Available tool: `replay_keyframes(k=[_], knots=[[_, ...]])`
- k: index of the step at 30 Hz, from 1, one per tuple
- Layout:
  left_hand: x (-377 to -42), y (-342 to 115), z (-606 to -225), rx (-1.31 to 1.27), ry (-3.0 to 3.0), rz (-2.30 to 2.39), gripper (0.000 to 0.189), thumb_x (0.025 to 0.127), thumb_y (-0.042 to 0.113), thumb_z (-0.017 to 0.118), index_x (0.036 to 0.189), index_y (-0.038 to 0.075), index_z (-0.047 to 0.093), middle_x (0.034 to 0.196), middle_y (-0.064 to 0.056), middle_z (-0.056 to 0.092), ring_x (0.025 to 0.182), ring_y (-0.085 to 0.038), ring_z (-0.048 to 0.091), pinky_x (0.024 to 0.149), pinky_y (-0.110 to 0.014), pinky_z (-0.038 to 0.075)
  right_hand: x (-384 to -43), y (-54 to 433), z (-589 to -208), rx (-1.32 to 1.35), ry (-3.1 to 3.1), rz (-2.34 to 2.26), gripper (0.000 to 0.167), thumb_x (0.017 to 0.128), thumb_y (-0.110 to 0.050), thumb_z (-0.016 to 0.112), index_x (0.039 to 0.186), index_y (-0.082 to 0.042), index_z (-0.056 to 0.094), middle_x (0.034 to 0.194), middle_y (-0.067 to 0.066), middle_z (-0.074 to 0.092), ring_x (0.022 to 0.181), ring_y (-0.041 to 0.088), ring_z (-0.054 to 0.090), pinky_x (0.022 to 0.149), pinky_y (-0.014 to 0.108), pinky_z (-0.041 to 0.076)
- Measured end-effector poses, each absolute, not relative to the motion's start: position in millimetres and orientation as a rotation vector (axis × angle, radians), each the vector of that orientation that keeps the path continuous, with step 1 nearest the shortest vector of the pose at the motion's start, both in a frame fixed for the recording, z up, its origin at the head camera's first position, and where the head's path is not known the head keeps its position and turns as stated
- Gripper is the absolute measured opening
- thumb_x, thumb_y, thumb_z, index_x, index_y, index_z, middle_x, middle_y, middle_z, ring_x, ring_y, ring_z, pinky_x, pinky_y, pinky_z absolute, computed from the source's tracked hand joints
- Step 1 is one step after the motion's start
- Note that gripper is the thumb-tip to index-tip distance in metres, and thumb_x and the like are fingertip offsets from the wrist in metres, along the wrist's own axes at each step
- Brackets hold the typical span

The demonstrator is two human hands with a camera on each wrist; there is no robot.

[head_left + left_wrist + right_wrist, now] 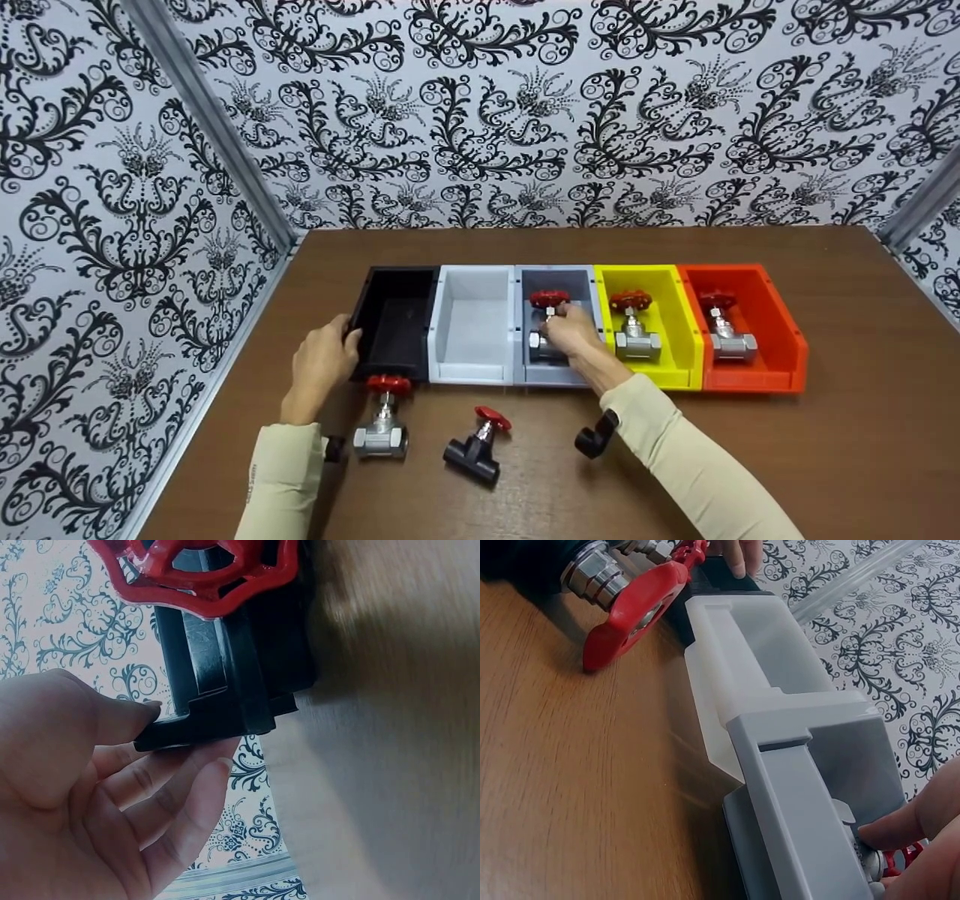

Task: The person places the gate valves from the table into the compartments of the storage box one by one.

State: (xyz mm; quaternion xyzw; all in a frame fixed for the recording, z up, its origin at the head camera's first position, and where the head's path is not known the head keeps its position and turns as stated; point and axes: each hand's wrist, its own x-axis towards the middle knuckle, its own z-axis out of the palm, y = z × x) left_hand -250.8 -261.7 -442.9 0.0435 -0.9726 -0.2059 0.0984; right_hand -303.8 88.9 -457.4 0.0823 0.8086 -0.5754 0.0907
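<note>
My left hand point(321, 366) grips the left wall of the black bin point(397, 330); in the left wrist view the thumb lies on top of the bin's edge and the fingers below. Inside the grey bin point(555, 375), my right hand point(576, 334) holds a metal gate valve with a red handwheel point(550, 298) around its neck. Part of that valve's body is hidden by the fingers. In front of the black bin a similar metal valve point(381, 441) stands on the table. To its right lies a black valve with a red handle point(474, 457).
The white bin point(475, 322) sits between the black and grey ones. Further right, the yellow bin point(667, 322) and the red bin point(765, 330) each contain a metal valve. Patterned walls enclose the brown table point(862, 450) at the back and sides.
</note>
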Motion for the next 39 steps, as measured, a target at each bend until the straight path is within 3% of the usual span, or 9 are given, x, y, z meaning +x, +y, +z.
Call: replay_keyframes(k=[5,9,21,32,35,39], knots=[[-249.6,-261.8,-442.7,0.103,-2.844,-0.622,0.033,0.098,0.021,0.057,0.126,0.003,0.061,0.113,-0.03,0.067,0.097,-0.053,0.064,0.077,-0.065,0.048,-304.0,88.6,-458.3,0.242,2.403,-1.718,0.05,0.088,-0.001,0.055,0.135,0.015,0.046,0.135,0.028,0.05,0.115,0.032,0.047,0.102,0.041,0.04],[-249.9,-262.2,-442.9,0.108,-2.848,-0.62,0.033,0.099,0.021,0.056,0.126,0.003,0.061,0.113,-0.03,0.067,0.098,-0.053,0.064,0.077,-0.065,0.048,-304.8,88.0,-460.1,0.248,2.393,-1.732,0.052,0.088,0.0,0.054,0.137,0.015,0.044,0.139,0.03,0.049,0.119,0.034,0.047,0.106,0.043,0.039],[-250.1,-262.2,-442.5,0.123,-2.854,-0.625,0.032,0.099,0.022,0.056,0.126,0.004,0.062,0.114,-0.031,0.066,0.099,-0.053,0.063,0.078,-0.065,0.047,-305.0,88.0,-460.9,0.26,2.387,-1.737,0.035,0.089,0.0,0.054,0.122,0.011,0.056,0.115,0.02,0.056,0.099,0.027,0.05,0.084,0.032,0.043],[-249.8,-262.1,-441.8,0.107,-2.867,-0.616,0.035,0.1,0.021,0.054,0.129,0.002,0.06,0.115,-0.031,0.066,0.099,-0.053,0.063,0.077,-0.065,0.048,-302.9,88.2,-455.8,0.246,2.332,-1.729,0.049,0.092,-0.01,0.053,0.137,0.01,0.047,0.126,0.022,0.055,0.106,0.027,0.05,0.094,0.038,0.043],[-249.7,-262.0,-441.5,0.107,-2.878,-0.611,0.036,0.101,0.022,0.053,0.13,0.002,0.059,0.117,-0.03,0.065,0.099,-0.053,0.063,0.078,-0.065,0.048,-301.8,87.8,-455.5,0.225,2.337,-1.744,0.04,0.093,-0.013,0.055,0.126,0.009,0.054,0.109,0.016,0.058,0.094,0.023,0.051,0.083,0.032,0.043],[-249.7,-261.4,-441.0,0.122,-2.882,-0.609,0.035,0.101,0.022,0.053,0.13,0.003,0.059,0.118,-0.03,0.065,0.1,-0.053,0.063,0.079,-0.065,0.047,-298.5,88.4,-453.6,0.213,2.343,-1.74,0.033,0.092,-0.013,0.057,0.119,0.007,0.057,0.102,0.011,0.057,0.09,0.021,0.051,0.077,0.03,0.041]])
